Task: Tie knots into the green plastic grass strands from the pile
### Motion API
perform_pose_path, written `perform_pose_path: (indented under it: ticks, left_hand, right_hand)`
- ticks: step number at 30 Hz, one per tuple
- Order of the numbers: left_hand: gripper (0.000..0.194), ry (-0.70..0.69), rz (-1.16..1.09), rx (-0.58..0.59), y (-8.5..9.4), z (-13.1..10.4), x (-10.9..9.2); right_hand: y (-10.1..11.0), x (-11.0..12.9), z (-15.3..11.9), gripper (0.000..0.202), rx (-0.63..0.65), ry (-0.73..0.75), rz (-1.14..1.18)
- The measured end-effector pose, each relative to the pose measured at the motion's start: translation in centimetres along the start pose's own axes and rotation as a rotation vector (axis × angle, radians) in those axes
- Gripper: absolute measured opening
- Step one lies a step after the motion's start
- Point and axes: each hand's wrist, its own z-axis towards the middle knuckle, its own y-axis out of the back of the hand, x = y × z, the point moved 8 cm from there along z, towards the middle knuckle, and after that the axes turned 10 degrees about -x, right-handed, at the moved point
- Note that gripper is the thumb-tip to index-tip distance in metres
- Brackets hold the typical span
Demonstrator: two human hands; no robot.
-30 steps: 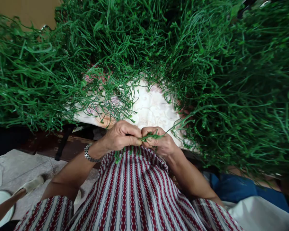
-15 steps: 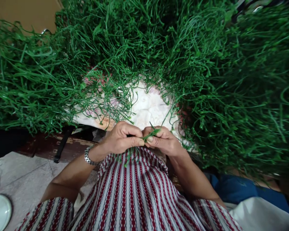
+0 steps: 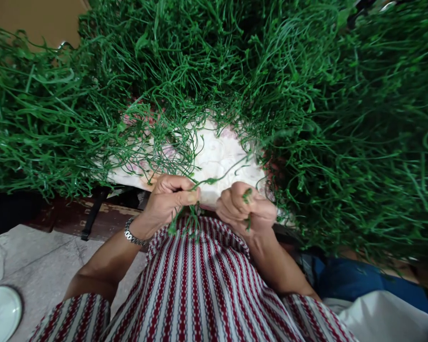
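My left hand (image 3: 169,198) pinches several thin green stems (image 3: 211,181) between thumb and forefinger. One stem reaches up and right over the pale cloth, while other stem ends hang below the fingers in front of the striped clothing. To its right, apart from it, my right hand (image 3: 248,209) is curled closed. A green stem tip (image 3: 248,195) pokes out at its thumb side, and the rest of what it holds is hidden in the fist. Beyond both hands lies a big tangled heap of green stems (image 3: 199,61) with small bud-like tips.
A floral white cloth (image 3: 217,152) shows under the heap. Below its left edge are a worn dark wooden edge (image 3: 117,221) and a black strap (image 3: 92,216). A white round lid or dish (image 3: 2,313) sits at lower left; blue fabric (image 3: 356,278) lies at lower right.
My hands have moved apart from where they met. The right hand has closed into a fist and shifted right; the left has moved slightly left, still holding stems.
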Motion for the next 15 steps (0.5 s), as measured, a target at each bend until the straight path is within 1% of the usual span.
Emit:
perform_pose_path:
  ticks: [2,4,6,8,11,13,15]
  left_hand:
    - [0.026,-0.01,-0.004,-0.011,-0.1,0.1,-0.3]
    - [0.027,-0.02,0.01,-0.006,-0.4,0.4,-0.6]
    - [0.027,-0.013,-0.022,-0.027,-0.4,0.8,-0.8]
    - [0.025,-0.004,-0.055,-0.028,-0.6,1.1,-1.0]
    - [0.021,-0.005,-0.074,0.006,-1.0,1.2,-1.1]
    - [0.02,-0.013,-0.073,-0.004,-1.2,1.2,-1.1]
    - [0.018,-0.036,-0.059,-0.037,-1.2,1.2,-1.2]
  right_hand:
    - [0.4,0.9,0.0,0.027,-0.025,0.08,-0.163]
    - [0.7,0.9,-0.1,0.022,-0.031,0.083,-0.374]
    - [1.2,1.0,-0.2,0.02,-0.043,0.083,-0.517]
    - [1.9,1.9,-0.4,0.016,-0.121,0.143,-0.593]
    - [2.8,3.6,-0.9,0.012,-0.243,0.245,-0.662]
    - [2.4,4.5,-1.2,0.014,-0.248,0.277,-0.734]
    - [1.3,5.1,-1.5,0.017,-0.212,0.29,-0.85]
